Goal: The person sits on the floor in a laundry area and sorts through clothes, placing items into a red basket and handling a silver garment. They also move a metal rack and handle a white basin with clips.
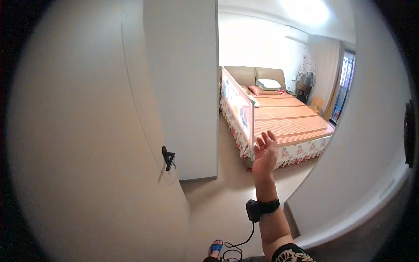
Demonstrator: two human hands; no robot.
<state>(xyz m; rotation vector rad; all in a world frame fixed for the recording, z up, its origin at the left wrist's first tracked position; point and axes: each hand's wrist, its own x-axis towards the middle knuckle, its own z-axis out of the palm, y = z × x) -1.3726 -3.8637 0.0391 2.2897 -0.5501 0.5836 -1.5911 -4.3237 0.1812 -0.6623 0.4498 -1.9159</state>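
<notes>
My right hand (265, 156) is raised in front of me, fingers loosely curled and a little apart, holding nothing. Around its forearm sits a black strap with a small box (253, 210), from which a black cable (251, 233) hangs down. Beyond the hand, and apart from it, stands a bed (291, 113) with an orange-brown mat and a floral, ruffled skirt. A pale door (98, 137) with a black lever handle (168, 158) stands ajar on the left; a key appears to be in its lock. My left hand is out of view.
A pink-framed bed rail (239, 109) runs along the bed's left side. A white wall (347, 170) bounds the doorway on the right. An orange chair (317, 104) stands past the bed near a curtain (324, 65). My foot wears a blue sandal (216, 246).
</notes>
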